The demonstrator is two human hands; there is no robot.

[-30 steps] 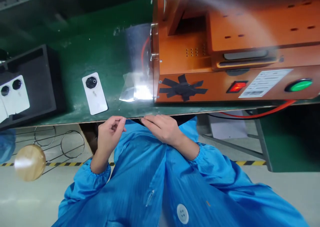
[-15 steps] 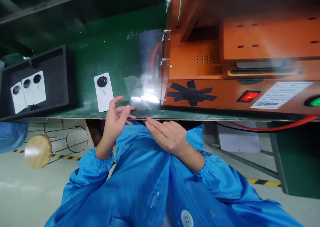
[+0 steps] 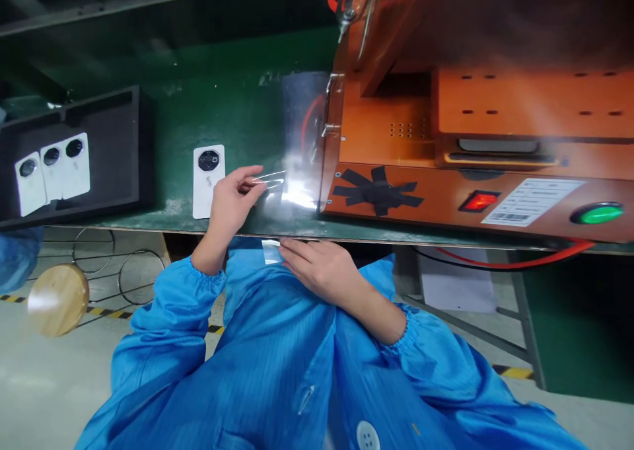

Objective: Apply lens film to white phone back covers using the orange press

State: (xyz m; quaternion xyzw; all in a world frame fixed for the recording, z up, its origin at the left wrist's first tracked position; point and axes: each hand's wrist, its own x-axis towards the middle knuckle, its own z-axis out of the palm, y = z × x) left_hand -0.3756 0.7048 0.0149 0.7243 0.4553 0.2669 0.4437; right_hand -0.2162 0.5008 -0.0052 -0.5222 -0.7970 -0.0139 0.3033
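My left hand [image 3: 235, 197] is closed in a pinch on a thin clear plastic film [image 3: 271, 180], whose glossy edges stick out to the right over the bench. Just left of it, a white phone [image 3: 202, 195] lies camera side up, its dark round camera window at the far end; my wrist and fingers overlap its right edge. At the bench's front edge my right hand [image 3: 321, 269] has its fingers pressed together. A small whitish, see-through piece of film [image 3: 270, 252] shows at its fingertips, in front of my blue smock.
A black tray [image 3: 111, 172] with several white phones [image 3: 75, 176] stands at the left. An orange machine [image 3: 386, 126] with a lit red switch [image 3: 479, 201] and green button [image 3: 598, 213] fills the right. A clear sheet [image 3: 302, 106] lies beside it. A round wooden stool [image 3: 58, 300] stands below left.
My left hand has risen over the bench and closed from spread fingers onto the clear film. A small whitish film now shows at my right fingertips. The view has shifted slightly.
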